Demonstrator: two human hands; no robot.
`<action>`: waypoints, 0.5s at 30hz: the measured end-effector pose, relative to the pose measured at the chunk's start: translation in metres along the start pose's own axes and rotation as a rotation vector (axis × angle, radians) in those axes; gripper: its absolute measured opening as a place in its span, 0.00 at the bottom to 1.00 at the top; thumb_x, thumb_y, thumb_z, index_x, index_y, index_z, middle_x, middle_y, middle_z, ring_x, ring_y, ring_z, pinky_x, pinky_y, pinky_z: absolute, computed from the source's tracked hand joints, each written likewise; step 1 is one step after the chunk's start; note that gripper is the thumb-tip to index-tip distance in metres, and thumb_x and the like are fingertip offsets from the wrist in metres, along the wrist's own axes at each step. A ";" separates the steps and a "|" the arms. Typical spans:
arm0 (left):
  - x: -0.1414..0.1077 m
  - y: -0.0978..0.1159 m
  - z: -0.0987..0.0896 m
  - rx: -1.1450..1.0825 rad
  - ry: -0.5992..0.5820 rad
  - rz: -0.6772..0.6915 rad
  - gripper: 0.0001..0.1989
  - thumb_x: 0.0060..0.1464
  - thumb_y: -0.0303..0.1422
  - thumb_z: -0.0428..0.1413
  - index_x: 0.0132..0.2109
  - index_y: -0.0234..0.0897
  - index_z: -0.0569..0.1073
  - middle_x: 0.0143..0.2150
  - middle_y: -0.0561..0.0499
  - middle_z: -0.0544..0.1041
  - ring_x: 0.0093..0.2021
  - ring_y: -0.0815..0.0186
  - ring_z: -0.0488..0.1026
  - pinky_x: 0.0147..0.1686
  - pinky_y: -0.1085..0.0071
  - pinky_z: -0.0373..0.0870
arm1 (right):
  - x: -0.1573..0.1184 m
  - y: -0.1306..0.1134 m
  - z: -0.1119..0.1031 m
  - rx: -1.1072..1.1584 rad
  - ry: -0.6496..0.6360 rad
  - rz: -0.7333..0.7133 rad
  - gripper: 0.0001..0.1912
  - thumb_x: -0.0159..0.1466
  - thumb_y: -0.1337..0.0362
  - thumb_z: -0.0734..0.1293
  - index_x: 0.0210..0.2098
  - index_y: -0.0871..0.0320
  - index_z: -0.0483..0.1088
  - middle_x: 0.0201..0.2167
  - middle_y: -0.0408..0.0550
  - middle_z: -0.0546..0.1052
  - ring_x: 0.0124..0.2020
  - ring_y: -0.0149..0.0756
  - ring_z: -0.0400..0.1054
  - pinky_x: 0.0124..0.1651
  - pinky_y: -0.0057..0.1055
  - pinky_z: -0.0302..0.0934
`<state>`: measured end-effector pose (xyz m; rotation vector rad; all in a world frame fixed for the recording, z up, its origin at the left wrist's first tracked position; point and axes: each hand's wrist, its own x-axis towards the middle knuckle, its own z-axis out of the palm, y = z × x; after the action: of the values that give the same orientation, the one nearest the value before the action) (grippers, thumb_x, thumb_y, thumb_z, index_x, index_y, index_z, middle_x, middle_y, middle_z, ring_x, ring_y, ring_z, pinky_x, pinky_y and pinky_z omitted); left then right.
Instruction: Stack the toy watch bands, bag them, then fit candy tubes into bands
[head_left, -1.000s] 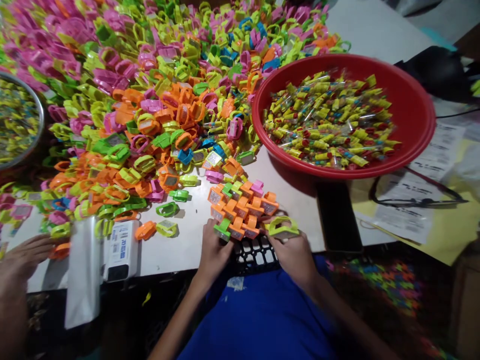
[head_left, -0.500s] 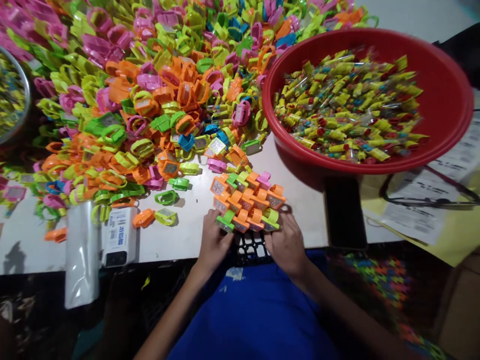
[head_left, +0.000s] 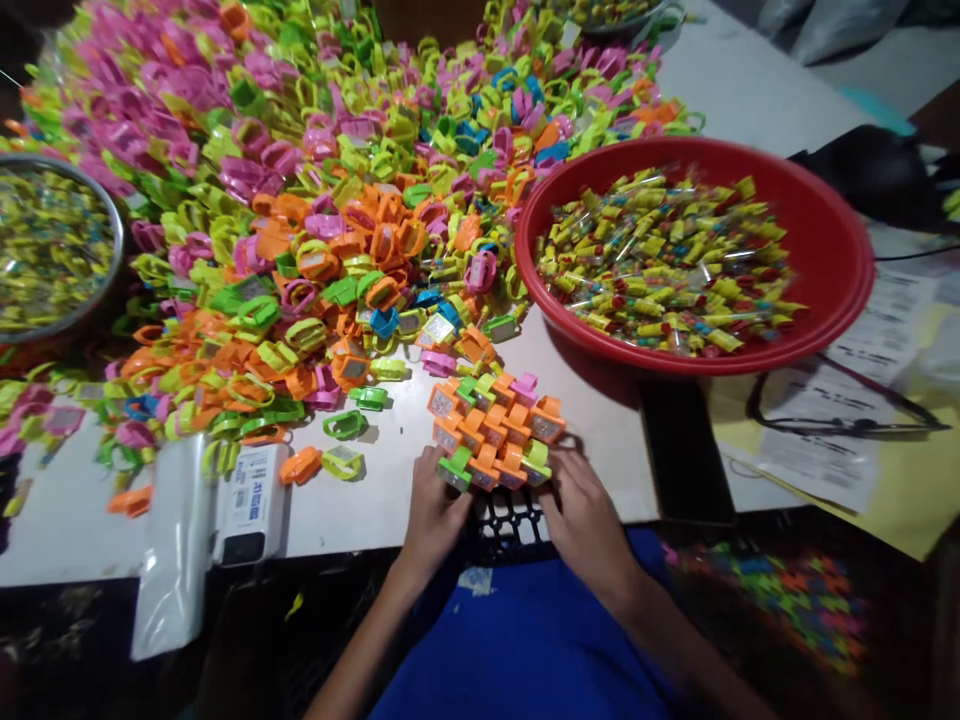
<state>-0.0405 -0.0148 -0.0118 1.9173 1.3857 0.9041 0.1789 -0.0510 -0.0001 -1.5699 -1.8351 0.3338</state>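
Note:
A black grid rack (head_left: pixel 508 522) lies at the table's front edge, its far part covered by rows of toy watches (head_left: pixel 493 428), mostly orange with some green, yellow and pink. My left hand (head_left: pixel 436 503) is closed on the rack's left side, fingertips partly hidden beside the watches. On the right side, my right hand (head_left: pixel 586 505) grips the rack in the same way. Beyond them a large heap of loose toy watches (head_left: pixel 360 225) in pink, yellow, green, orange and blue spreads over the table.
A red basin (head_left: pixel 832 250) of small yellow candy tubes stands right of the heap. Near it are a black phone (head_left: pixel 686 455), glasses (head_left: pixel 847 428) and paper sheets (head_left: pixel 832 470). At left are a metal bowl (head_left: pixel 116 235), a white box (head_left: pixel 251 500) and clear plastic bags (head_left: pixel 176 560).
The camera view has tilted up and shifted left, showing more of the heap and the metal bowl. Both hands keep their hold on the rack, which looks almost unmoved.

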 end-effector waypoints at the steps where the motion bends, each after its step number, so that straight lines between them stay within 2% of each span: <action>1: 0.000 0.000 0.000 0.001 -0.002 0.002 0.12 0.70 0.42 0.56 0.46 0.45 0.82 0.51 0.44 0.82 0.48 0.52 0.73 0.48 0.55 0.69 | 0.000 0.005 -0.005 0.065 0.020 0.041 0.15 0.73 0.72 0.59 0.52 0.57 0.74 0.47 0.56 0.82 0.51 0.49 0.77 0.54 0.46 0.73; 4: 0.001 0.001 0.000 0.000 -0.010 -0.009 0.12 0.70 0.44 0.56 0.48 0.45 0.81 0.52 0.43 0.82 0.48 0.51 0.73 0.47 0.55 0.69 | 0.015 0.027 -0.017 0.201 0.109 0.181 0.13 0.76 0.68 0.58 0.48 0.54 0.74 0.48 0.53 0.82 0.49 0.44 0.79 0.52 0.41 0.74; 6: 0.002 0.002 0.000 0.005 -0.017 -0.022 0.12 0.69 0.44 0.57 0.47 0.45 0.81 0.51 0.43 0.82 0.47 0.51 0.73 0.47 0.54 0.69 | 0.039 0.043 -0.018 0.236 0.102 0.217 0.13 0.77 0.65 0.58 0.48 0.53 0.75 0.48 0.52 0.81 0.46 0.43 0.79 0.50 0.40 0.74; 8: 0.002 0.003 0.000 0.014 -0.021 -0.036 0.11 0.68 0.43 0.58 0.47 0.44 0.82 0.49 0.43 0.82 0.47 0.51 0.73 0.47 0.54 0.70 | 0.073 0.056 -0.012 0.227 0.046 0.198 0.16 0.76 0.65 0.58 0.55 0.54 0.74 0.55 0.56 0.79 0.48 0.44 0.80 0.54 0.43 0.75; 10: 0.002 0.004 0.000 0.022 -0.023 -0.043 0.10 0.68 0.41 0.59 0.48 0.44 0.82 0.50 0.43 0.82 0.48 0.51 0.74 0.48 0.54 0.70 | 0.111 0.063 0.001 0.106 -0.062 0.126 0.26 0.73 0.71 0.57 0.67 0.52 0.68 0.67 0.57 0.74 0.59 0.48 0.76 0.59 0.46 0.74; 12: 0.003 0.005 -0.001 0.026 -0.022 -0.038 0.09 0.67 0.40 0.59 0.49 0.44 0.81 0.50 0.44 0.82 0.49 0.50 0.74 0.49 0.54 0.70 | 0.147 0.063 0.015 -0.053 -0.189 0.019 0.40 0.66 0.77 0.58 0.76 0.53 0.57 0.76 0.60 0.63 0.63 0.50 0.74 0.57 0.45 0.75; 14: 0.003 0.007 -0.002 0.028 -0.015 -0.028 0.09 0.67 0.40 0.60 0.48 0.44 0.81 0.50 0.44 0.82 0.49 0.50 0.75 0.49 0.54 0.71 | 0.174 0.056 0.028 -0.203 -0.213 -0.030 0.46 0.60 0.83 0.58 0.77 0.60 0.54 0.77 0.66 0.60 0.67 0.52 0.71 0.59 0.45 0.73; 15: 0.003 0.007 -0.002 0.027 -0.009 -0.023 0.09 0.66 0.40 0.60 0.48 0.44 0.81 0.49 0.44 0.82 0.49 0.51 0.75 0.48 0.54 0.71 | 0.183 0.053 0.032 -0.238 -0.209 -0.030 0.46 0.59 0.84 0.57 0.76 0.63 0.57 0.75 0.69 0.62 0.66 0.53 0.71 0.60 0.45 0.72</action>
<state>-0.0376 -0.0139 -0.0048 1.9198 1.4184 0.8687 0.1932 0.1412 0.0058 -1.7184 -2.1221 0.2818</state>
